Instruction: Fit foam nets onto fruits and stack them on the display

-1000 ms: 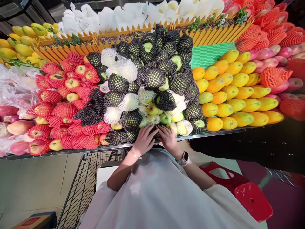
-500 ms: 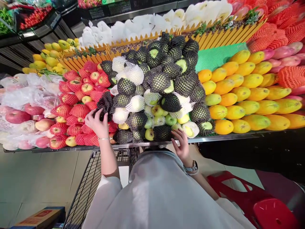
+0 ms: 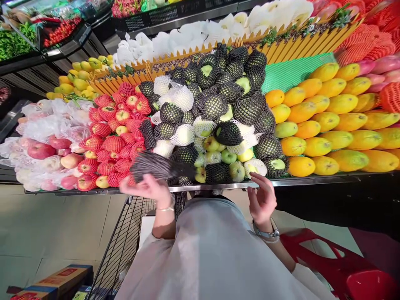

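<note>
My left hand (image 3: 150, 188) grips an empty black foam net sleeve (image 3: 159, 166) and holds it, blurred by motion, in front of the shelf edge. My right hand (image 3: 263, 196) hovers open, fingers spread, just below a white-netted fruit (image 3: 254, 166) at the front of the display. Before me lies a heap of green apples (image 3: 229, 156), some bare, many wrapped in black nets (image 3: 212, 106) or white nets (image 3: 181, 98).
Red-netted apples (image 3: 109, 143) lie to the left, yellow mangoes (image 3: 325, 125) to the right. The metal shelf edge (image 3: 218, 186) runs across. A wire shopping cart (image 3: 120, 246) stands below on the left, a red plastic stool (image 3: 340, 266) on the right, cardboard boxes (image 3: 59, 279) on the floor.
My left hand has pulled the black net off the pile beside the red apples and swung it down toward me. My right hand has drawn back slightly from the fruit.
</note>
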Action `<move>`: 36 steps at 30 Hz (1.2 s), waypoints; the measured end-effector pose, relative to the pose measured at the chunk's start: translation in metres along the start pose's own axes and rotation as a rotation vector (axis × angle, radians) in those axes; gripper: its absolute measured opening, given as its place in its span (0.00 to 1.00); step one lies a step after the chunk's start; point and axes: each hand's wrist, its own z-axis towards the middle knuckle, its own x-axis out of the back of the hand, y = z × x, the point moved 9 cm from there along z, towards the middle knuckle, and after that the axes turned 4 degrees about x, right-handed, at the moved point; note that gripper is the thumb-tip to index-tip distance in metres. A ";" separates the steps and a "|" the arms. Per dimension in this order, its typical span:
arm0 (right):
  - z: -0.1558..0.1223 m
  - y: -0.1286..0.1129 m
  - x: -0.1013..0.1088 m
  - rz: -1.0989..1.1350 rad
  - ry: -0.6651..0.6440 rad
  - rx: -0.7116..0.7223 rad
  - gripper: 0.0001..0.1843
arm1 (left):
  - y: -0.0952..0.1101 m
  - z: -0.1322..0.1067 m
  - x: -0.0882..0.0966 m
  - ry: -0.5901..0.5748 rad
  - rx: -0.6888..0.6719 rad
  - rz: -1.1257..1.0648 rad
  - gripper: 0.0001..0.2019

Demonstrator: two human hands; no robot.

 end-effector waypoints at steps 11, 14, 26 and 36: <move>-0.023 0.007 -0.091 0.290 -0.469 -0.218 0.24 | 0.008 -0.084 -0.102 -0.231 -0.083 -0.249 0.17; -0.024 0.010 -0.093 0.275 -0.495 -0.235 0.22 | -0.001 -0.081 -0.099 -0.267 -0.057 -0.164 0.15; 0.000 0.058 -0.057 0.018 -0.175 -0.448 0.08 | 0.049 -0.095 -0.076 -0.640 -0.474 -0.499 0.09; -0.011 0.032 -0.080 0.281 -0.368 -0.202 0.23 | -0.002 -0.093 -0.132 -0.729 0.090 -0.469 0.10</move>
